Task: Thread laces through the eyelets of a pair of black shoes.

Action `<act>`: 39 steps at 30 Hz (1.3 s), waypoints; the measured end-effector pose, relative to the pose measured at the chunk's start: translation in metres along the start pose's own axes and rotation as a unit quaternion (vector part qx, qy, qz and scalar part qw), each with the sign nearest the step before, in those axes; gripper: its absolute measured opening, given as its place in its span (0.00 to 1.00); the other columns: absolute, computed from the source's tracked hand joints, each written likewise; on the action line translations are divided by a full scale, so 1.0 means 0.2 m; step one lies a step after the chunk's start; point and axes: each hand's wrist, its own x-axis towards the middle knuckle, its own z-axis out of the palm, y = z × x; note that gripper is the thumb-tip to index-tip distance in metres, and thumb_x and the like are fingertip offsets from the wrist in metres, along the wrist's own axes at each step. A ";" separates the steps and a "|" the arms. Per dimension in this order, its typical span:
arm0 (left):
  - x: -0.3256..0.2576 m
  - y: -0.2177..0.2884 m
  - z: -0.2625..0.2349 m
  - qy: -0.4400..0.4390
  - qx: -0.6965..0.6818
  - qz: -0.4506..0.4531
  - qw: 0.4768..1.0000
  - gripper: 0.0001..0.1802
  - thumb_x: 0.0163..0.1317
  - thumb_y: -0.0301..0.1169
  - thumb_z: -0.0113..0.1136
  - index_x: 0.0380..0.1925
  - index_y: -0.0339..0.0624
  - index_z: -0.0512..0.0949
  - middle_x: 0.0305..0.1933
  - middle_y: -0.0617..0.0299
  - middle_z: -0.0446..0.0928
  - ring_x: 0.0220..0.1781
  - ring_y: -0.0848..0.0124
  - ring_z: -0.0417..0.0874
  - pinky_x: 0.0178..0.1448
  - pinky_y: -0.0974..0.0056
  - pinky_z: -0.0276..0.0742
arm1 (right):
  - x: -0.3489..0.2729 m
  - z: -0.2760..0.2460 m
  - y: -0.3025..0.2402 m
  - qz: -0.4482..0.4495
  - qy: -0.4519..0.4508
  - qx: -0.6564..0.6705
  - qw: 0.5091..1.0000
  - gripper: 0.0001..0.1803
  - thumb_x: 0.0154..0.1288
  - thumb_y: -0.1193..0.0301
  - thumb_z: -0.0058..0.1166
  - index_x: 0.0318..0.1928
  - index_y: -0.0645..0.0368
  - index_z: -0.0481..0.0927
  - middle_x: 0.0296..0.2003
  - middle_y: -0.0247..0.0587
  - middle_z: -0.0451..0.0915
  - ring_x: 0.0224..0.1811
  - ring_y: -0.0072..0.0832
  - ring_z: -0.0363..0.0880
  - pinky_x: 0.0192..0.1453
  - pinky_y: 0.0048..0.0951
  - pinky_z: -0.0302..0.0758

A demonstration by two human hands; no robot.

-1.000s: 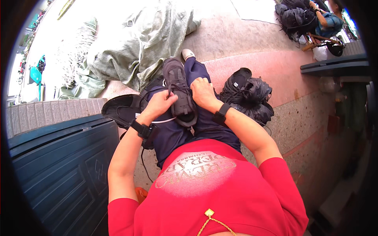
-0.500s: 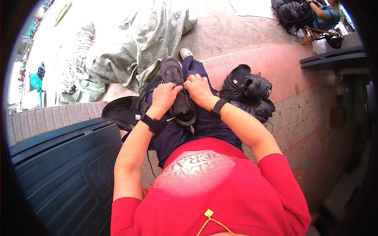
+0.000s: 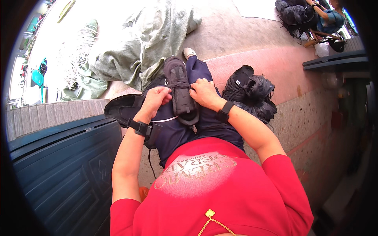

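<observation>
Currently, your holdings and surroundings, itemised:

Shoe in hand: a dark grey sneaker (image 3: 180, 87) lies sole-up across your lap, on your dark blue trousers (image 3: 185, 133), toe pointing away from you.

Left hand: your left hand (image 3: 156, 100) is curled shut against the left edge of the sneaker, fingers pinching at the lace area; what exactly sits between the fingertips cannot be told.

Right hand: your right hand (image 3: 203, 91) is closed on the right edge of the same sneaker, directly opposite the left, with the shoe between the two.

Wrists: a black band on each, the left one (image 3: 138, 127) bulkier than the right one (image 3: 224, 112).

Lace: a thin white cord (image 3: 168, 119) runs across your thigh just below the left hand.

Second shoe group: a heap of black footwear (image 3: 249, 93) rests on the pinkish stone ledge (image 3: 291, 74), just beside your right forearm.

Left side item: a black flat piece (image 3: 120, 109) lies by your left wrist.

Beyond your knees: a crumpled grey-green tarpaulin (image 3: 145, 43) on the pavement.

Lower left: a dark teal panelled surface (image 3: 59, 169).

Far upper right: another person (image 3: 327, 15), seated, well apart from you.

Clothing: you wear a red shirt (image 3: 220, 196).
</observation>
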 end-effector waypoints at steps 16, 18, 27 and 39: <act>0.12 -0.11 0.08 0.162 0.422 0.263 0.852 0.10 0.54 0.32 0.56 0.24 0.34 0.78 0.16 0.61 0.74 0.22 0.72 0.75 0.32 0.65 0.71 | 0.03 0.00 -0.03 -0.187 0.060 -0.050 0.979 0.04 0.48 0.73 0.48 0.27 0.56 0.74 0.26 0.37 0.73 0.36 0.34 0.71 0.41 0.33 0.66; 0.10 -0.11 0.06 0.137 0.284 0.152 0.937 0.10 0.55 0.31 0.56 0.26 0.33 0.77 0.19 0.60 0.75 0.24 0.73 0.75 0.31 0.66 0.71 | 0.03 -0.01 -0.03 -0.193 0.058 -0.069 0.977 0.04 0.48 0.72 0.48 0.27 0.55 0.74 0.26 0.36 0.73 0.36 0.33 0.71 0.41 0.32 0.65; 0.12 -0.15 0.10 0.164 0.359 0.218 0.893 0.12 0.48 0.33 0.61 0.27 0.34 0.74 0.25 0.50 0.76 0.27 0.61 0.78 0.33 0.61 0.72 | -0.18 -0.13 -0.36 -0.358 0.089 0.157 0.916 0.06 0.49 0.73 0.48 0.30 0.58 0.72 0.31 0.41 0.73 0.39 0.37 0.72 0.46 0.37 0.66; 0.04 -0.19 -0.02 0.124 0.235 0.137 0.954 0.11 0.53 0.29 0.55 0.34 0.33 0.78 0.28 0.58 0.79 0.28 0.73 0.78 0.35 0.69 0.72 | 0.07 -0.06 -0.15 0.039 -0.051 0.264 0.963 0.11 0.55 0.66 0.51 0.34 0.60 0.75 0.28 0.50 0.78 0.34 0.44 0.77 0.37 0.37 0.72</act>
